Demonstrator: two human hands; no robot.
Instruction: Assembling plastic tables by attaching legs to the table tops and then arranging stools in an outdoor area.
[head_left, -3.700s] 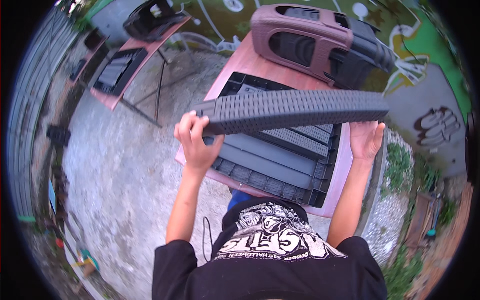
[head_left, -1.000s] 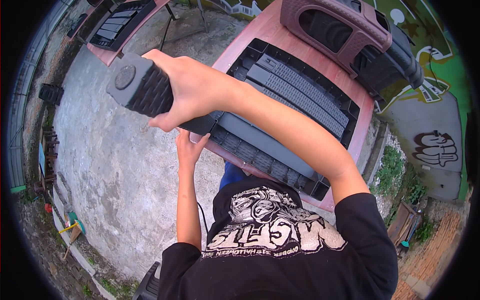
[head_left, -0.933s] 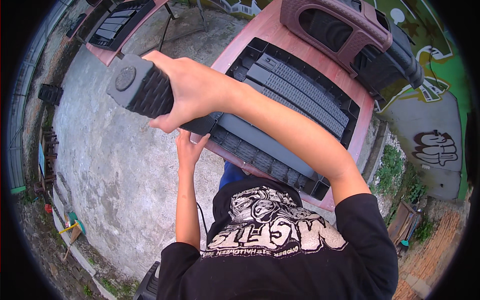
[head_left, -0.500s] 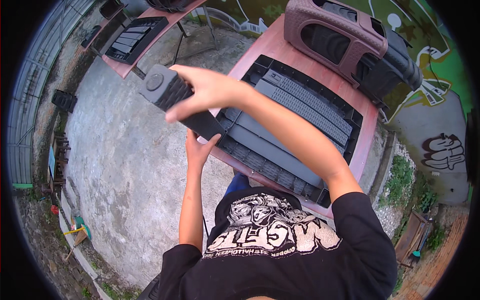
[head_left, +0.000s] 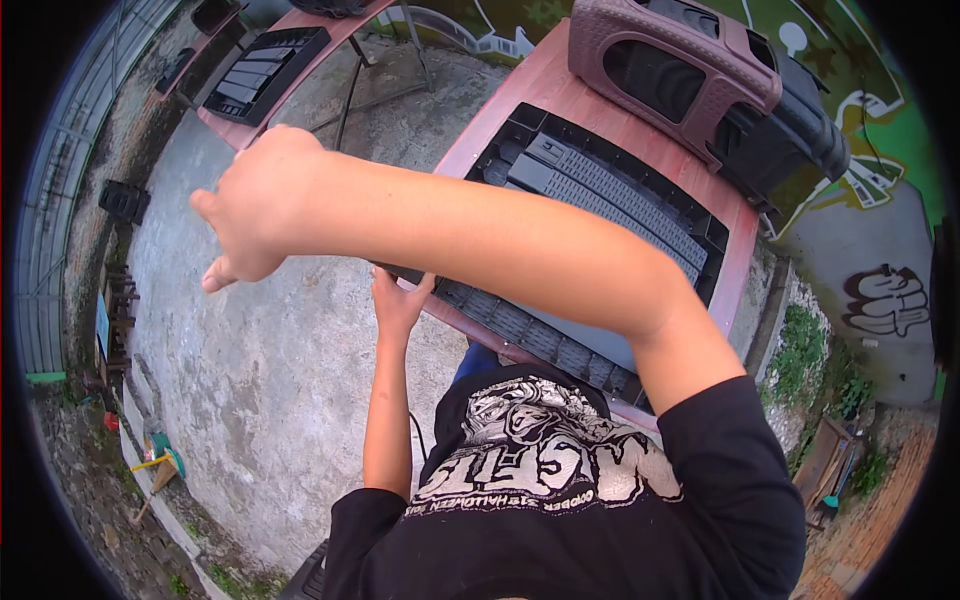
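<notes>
a dark plastic piece [head_left: 408, 273], mostly hidden behind the right forearm [head_left: 450, 225] left of centre, is bracketed between the half-spread thumb and fingers of the left hand [head_left: 393, 303]. the right hand [head_left: 262, 205] is loosely curled at centre left; whether anything is gripped there cannot be told. the piece is probably light and stiff, best held around its sides. the black rectangular slatted plastic panel [head_left: 615, 190] is supported by a reddish wooden-topped table [head_left: 560, 85], on grey concrete floor [head_left: 240, 380].
</notes>
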